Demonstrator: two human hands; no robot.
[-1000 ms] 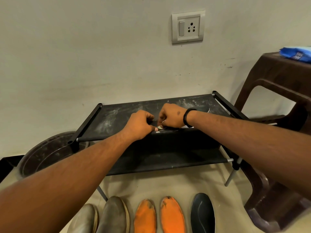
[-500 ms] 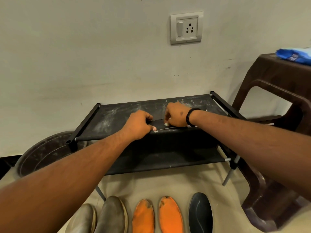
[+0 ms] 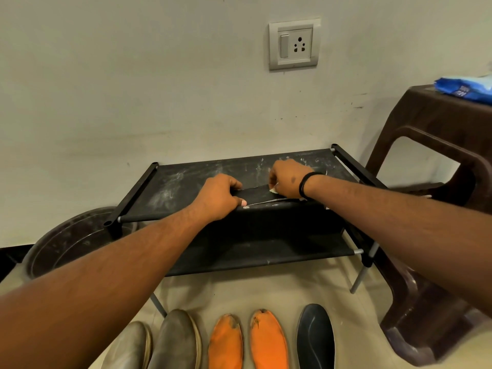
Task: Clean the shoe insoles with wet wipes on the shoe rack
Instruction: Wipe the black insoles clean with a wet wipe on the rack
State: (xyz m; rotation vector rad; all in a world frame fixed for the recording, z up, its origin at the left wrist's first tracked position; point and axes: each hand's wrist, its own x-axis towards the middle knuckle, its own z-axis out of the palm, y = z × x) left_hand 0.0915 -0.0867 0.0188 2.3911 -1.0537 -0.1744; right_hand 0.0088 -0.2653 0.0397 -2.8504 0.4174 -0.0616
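A black insole [image 3: 257, 194] lies on the dusty top shelf of the black shoe rack [image 3: 170, 187], near its front edge. My left hand [image 3: 218, 199] is closed on the insole's left end and pins it down. My right hand [image 3: 288, 178], with a black band at the wrist, presses a white wet wipe [image 3: 273, 190] onto the insole's right part; only a corner of the wipe shows under the fingers. On the floor in front lie two grey insoles [image 3: 159, 342], two worn orange insoles [image 3: 247, 339] and one dark insole [image 3: 315, 339].
A brown plastic stool [image 3: 436, 161] stands at the right with a blue wet-wipe pack [image 3: 466, 89] on top. A dark round tub [image 3: 69, 243] sits on the floor left of the rack. The wall behind carries a switch and socket plate [image 3: 294, 43].
My right hand has slid to the right along the insole with the wipe. My left hand has stayed on the insole's left end.
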